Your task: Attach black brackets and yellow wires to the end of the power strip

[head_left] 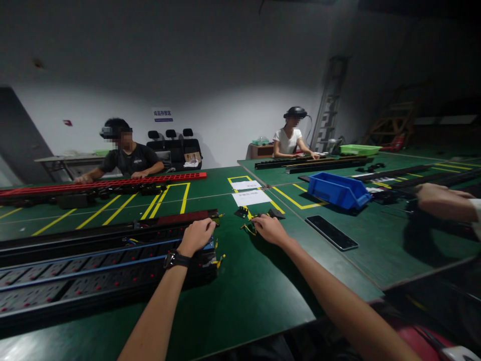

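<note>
My left hand (197, 234), with a black watch on its wrist, lies with curled fingers over the right end of a long black rail assembly (112, 265). The assembly carries blue strips, grey slotted plates and red dots, and yellow-tipped wires stick out at its end. To the right, my right hand (268, 228) is over a few small parts on the green table (255, 311). Its fingertips are closed at a yellow-green wire (248, 229); the exact grip is hard to see. Small dark parts (277, 213) lie just behind that hand.
Two white paper sheets (251, 197) lie ahead. At right are a phone (331, 232), a blue bin (338, 190) and a blurred co-worker's hand (439, 200). Across the table, one person handles a red slotted rail (169, 179), another person (290, 140) works at black rails.
</note>
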The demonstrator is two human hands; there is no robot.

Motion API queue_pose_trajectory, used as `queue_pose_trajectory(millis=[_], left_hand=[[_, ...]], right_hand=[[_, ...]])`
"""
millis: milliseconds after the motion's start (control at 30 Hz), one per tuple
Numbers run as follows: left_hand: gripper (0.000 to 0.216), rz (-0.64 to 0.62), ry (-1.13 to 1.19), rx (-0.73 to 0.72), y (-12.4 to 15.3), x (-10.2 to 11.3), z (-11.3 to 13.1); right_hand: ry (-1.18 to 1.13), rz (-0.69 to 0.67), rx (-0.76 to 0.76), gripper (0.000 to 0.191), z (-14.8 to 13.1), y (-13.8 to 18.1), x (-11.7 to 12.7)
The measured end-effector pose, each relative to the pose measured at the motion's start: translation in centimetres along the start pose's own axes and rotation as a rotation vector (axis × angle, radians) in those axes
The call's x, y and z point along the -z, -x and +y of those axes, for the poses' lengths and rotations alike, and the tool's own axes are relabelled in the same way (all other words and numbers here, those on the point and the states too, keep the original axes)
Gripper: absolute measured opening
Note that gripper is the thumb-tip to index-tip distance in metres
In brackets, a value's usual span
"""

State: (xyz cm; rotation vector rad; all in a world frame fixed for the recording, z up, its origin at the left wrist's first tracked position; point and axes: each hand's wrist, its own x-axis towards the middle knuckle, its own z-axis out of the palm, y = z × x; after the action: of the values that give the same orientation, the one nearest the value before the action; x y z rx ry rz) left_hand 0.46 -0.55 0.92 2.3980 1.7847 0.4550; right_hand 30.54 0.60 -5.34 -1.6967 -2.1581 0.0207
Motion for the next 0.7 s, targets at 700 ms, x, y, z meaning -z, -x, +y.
queue_pose_trajectory(millis=[700], left_hand=[[0.038, 0.015, -0.018, -0.024, -0.14, -0.28, -0.18]], right_hand=[[0.074, 0.044, 0.031, 0.026, -1.03, 0.11, 0.25]])
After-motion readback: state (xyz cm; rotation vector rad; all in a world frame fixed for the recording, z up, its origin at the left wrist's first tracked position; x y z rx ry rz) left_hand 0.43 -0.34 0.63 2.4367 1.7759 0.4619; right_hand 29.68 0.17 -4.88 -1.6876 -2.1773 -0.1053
